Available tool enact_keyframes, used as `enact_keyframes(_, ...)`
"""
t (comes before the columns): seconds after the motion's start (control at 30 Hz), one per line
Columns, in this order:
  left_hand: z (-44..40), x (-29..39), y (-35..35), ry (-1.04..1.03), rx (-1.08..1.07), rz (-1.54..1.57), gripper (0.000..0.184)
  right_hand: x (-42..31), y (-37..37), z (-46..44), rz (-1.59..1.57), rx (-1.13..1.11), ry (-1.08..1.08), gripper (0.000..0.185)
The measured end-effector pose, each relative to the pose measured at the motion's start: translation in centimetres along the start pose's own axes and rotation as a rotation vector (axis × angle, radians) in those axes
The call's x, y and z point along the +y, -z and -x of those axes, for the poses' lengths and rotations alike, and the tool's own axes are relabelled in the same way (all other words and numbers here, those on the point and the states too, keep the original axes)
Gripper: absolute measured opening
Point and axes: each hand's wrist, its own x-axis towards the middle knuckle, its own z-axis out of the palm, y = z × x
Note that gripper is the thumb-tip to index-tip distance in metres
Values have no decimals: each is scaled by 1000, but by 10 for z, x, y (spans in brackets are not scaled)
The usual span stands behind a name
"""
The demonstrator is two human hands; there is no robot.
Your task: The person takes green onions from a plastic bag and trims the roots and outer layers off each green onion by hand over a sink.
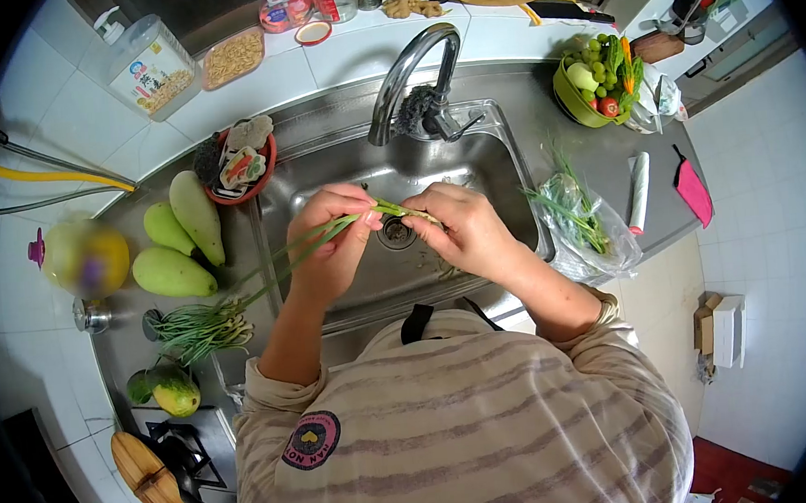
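Over the steel sink [322, 168], my left hand [332, 242] and my right hand [457, 224] hold a few green onions [386, 206] between them. Both hands have their fingers closed on the stalks near the white root ends, and the long green leaves trail down to the left past my left hand. Small pale scraps lie in the sink near the drain [396, 233]. A bunch of green onions [203, 331] rests on the counter at the left. More green onions [573, 207] lie in a clear plastic bag [609, 256] right of the sink.
The faucet [409, 73] arches over the sink's back. Left are a red bowl [271, 163], pale green gourds [173, 272] and a yellowish jug [90, 259]. Right are a green basket [570, 95] of produce, a white roll [639, 193] and a pink cloth [693, 192].
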Motion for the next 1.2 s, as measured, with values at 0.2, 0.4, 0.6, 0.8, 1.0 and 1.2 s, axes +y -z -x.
enact_keyframes(0.2,-1,3,-5,52,18,43,12,1,-10,1,50,105,44,14)
enact_keyframes(0.4,1,0,-5,69,16,58,10,3,-17,2,108,216,60,11)
enact_keyframes(0.6,1,-2,-3,76,5,124,10,6,-23,6,35,279,-26,6)
enact_keyframes(0.8,7,-3,-1,141,30,170,10,12,-22,3,-119,327,-118,7)
enact_keyframes(1.0,9,-5,11,156,50,335,9,21,-14,6,-429,211,-340,16)
enact_keyframes(1.2,7,-7,16,336,3,181,11,0,2,6,-454,26,-336,19)
